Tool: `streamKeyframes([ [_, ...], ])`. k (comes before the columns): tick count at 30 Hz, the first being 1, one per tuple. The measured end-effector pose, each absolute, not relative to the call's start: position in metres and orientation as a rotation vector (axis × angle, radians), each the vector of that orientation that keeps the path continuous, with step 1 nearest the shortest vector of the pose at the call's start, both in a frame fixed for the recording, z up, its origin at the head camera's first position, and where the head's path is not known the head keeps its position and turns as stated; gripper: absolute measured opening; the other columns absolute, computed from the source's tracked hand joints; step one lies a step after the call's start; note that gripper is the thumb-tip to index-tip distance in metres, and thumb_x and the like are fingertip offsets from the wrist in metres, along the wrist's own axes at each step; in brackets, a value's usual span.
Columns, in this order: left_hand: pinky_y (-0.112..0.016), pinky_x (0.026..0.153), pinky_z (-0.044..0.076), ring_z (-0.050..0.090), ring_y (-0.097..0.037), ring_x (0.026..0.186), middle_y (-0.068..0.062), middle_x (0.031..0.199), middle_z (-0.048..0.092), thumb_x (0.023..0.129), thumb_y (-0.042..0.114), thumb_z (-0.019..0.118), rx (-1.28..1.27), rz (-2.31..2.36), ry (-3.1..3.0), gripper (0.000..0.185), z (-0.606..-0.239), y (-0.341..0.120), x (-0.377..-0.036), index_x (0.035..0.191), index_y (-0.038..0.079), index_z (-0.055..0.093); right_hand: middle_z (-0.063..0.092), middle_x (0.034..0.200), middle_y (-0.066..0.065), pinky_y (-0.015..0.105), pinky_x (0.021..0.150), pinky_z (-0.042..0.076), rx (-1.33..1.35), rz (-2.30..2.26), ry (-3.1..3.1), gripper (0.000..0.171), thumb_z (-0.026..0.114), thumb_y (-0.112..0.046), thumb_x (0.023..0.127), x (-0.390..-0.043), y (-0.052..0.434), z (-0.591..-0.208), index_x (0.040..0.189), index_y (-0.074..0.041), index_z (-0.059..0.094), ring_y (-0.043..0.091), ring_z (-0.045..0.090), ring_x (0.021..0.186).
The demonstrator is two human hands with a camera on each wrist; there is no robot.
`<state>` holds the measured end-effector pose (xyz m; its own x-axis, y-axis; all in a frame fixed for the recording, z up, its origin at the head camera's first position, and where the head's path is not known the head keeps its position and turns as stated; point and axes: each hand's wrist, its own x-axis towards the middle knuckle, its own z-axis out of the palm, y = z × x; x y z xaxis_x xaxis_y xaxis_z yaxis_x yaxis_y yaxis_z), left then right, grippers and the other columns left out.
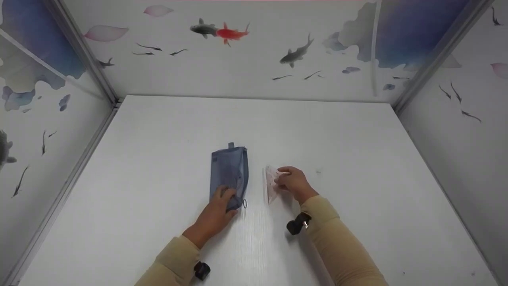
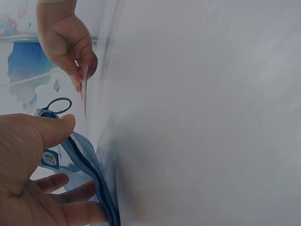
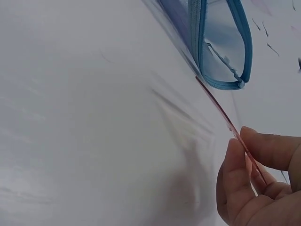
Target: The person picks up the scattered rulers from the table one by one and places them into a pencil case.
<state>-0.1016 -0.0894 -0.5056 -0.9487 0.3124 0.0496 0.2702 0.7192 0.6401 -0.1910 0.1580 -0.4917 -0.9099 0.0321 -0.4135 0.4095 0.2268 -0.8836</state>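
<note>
A blue mesh zip pouch (image 1: 226,167) lies on the white table, its zipped side open toward the right. My left hand (image 1: 214,216) grips the pouch's near end, thumb at the zipper edge and fingers spread along the mesh. To the right, my right hand (image 1: 295,184) pinches a thin, clear pinkish set square (image 1: 271,184) between thumb and fingers. In the right wrist view the set square (image 3: 218,107) appears edge-on, with the open zip mouth of the pouch (image 3: 202,52) behind its far tip. A small ring (image 2: 60,105) hangs at the pouch's near corner.
The white table (image 1: 158,131) runs back to a wall (image 1: 254,71) painted with fish and petals. Similar panels stand at left and right, with grey metal posts (image 1: 93,59) at the corners. A small faint mark (image 1: 318,172) shows right of the right hand.
</note>
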Motion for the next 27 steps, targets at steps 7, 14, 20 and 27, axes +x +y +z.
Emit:
streamKeyframes([
  [7,-0.048,0.087,0.05,0.054,-0.04,0.116,-0.024,0.14,0.034,0.089,0.013,0.07,0.48,1.068,2.847,0.046,-0.505,-0.089,-0.102,0.127,0.012,0.044,0.06,0.097,0.013,0.034,0.085,0.052,0.406,-1.804,2.15,0.044,0.061,0.002,0.089,-0.191,0.158,-0.485,0.132,0.002,0.051,0.02,0.061,0.084],
  [14,-0.045,0.08,0.053,0.056,-0.041,0.112,-0.024,0.141,0.032,0.09,0.015,0.069,0.475,1.057,2.856,0.046,-0.505,-0.09,-0.101,0.129,0.011,0.044,0.056,0.1,0.011,0.032,0.083,0.051,0.446,-1.849,2.108,0.045,0.062,0.004,0.088,-0.194,0.152,-0.482,0.131,0.001,0.051,0.018,0.06,0.085],
  [20,-0.043,0.077,0.053,0.06,-0.038,0.105,-0.024,0.139,0.033,0.09,0.015,0.069,0.476,1.043,2.872,0.045,-0.505,-0.09,-0.101,0.127,0.012,0.044,0.057,0.103,0.012,0.032,0.084,0.051,0.457,-1.865,2.088,0.046,0.063,0.003,0.089,-0.196,0.148,-0.48,0.133,0.0,0.051,0.018,0.06,0.085],
  [27,-0.044,0.079,0.053,0.058,-0.039,0.107,-0.024,0.14,0.032,0.09,0.015,0.07,0.474,1.05,2.874,0.046,-0.507,-0.09,-0.101,0.128,0.012,0.044,0.055,0.108,0.014,0.032,0.087,0.052,0.447,-1.89,2.056,0.047,0.062,0.004,0.089,-0.2,0.141,-0.479,0.134,0.0,0.05,0.02,0.06,0.089],
])
